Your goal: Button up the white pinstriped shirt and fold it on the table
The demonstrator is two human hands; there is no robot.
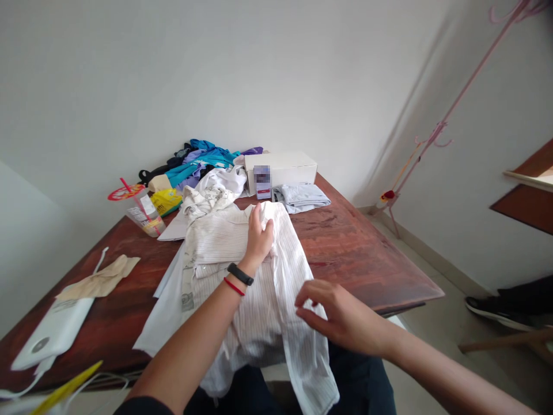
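Note:
A white striped shirt lies spread over the near edge of a dark wooden table, with its lower part hanging off toward me. My left hand, with a black band and a red string at the wrist, presses flat on the shirt near its collar. My right hand hovers at the shirt's right side, fingers curled and pinching at the fabric's edge. Another whitish garment lies crumpled just beyond the shirt.
A white box and a folded pale blue garment sit at the table's far side. A heap of blue, purple and black clothes is at the back left. A plastic cup, a white device and a beige paper bag lie left.

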